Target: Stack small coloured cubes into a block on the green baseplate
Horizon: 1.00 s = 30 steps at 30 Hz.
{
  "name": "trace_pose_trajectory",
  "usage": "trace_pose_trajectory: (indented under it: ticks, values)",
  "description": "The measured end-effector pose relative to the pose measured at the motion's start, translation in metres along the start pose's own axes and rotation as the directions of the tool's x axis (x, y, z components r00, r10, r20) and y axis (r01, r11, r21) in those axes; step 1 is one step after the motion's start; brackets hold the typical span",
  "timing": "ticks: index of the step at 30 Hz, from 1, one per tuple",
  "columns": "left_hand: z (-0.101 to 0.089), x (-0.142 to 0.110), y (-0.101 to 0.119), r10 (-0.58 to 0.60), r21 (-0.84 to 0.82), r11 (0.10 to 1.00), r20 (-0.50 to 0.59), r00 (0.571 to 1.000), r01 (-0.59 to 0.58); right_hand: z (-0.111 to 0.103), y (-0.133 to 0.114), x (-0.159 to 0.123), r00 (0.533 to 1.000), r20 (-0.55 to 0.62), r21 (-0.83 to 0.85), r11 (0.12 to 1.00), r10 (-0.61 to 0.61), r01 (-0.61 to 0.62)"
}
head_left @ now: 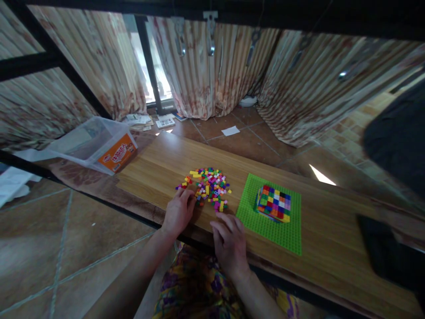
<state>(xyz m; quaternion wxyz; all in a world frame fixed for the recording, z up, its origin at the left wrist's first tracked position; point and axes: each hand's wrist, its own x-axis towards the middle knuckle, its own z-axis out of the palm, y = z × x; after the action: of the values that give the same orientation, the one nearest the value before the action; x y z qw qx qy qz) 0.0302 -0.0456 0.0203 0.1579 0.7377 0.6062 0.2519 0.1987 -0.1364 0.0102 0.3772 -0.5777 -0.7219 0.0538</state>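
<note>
A loose pile of small toy bricks (212, 182) in many colours lies on the wooden bench top. My left hand (179, 210) is at the pile's near left edge, fingers bent down and drawn together among the bricks; whatever is between the fingertips is hidden. At the near side of the pile rests my right hand (229, 237), fingers loosely curved and a little apart, with no brick seen in them. Right of it lies a green studded baseplate (245, 208). A low block built of multicoloured bricks (274, 204) stands on this plate.
A clear plastic bin (83, 148) with an orange label stands at the bench's left end. A dark flat object (381, 248) lies at the right. Papers (230, 130) are on the tiled floor beyond, before striped curtains (206, 75). A dark bar with hanging clips crosses overhead.
</note>
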Motion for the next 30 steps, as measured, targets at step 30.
trace_pose_trajectory:
  ticks: [30]
  values:
    - [0.002,-0.009,-0.008,0.068,-0.182,0.981,0.012,0.998,-0.065,0.036,0.022,0.057,0.999,0.029,-0.144,0.988,-0.045,0.048]
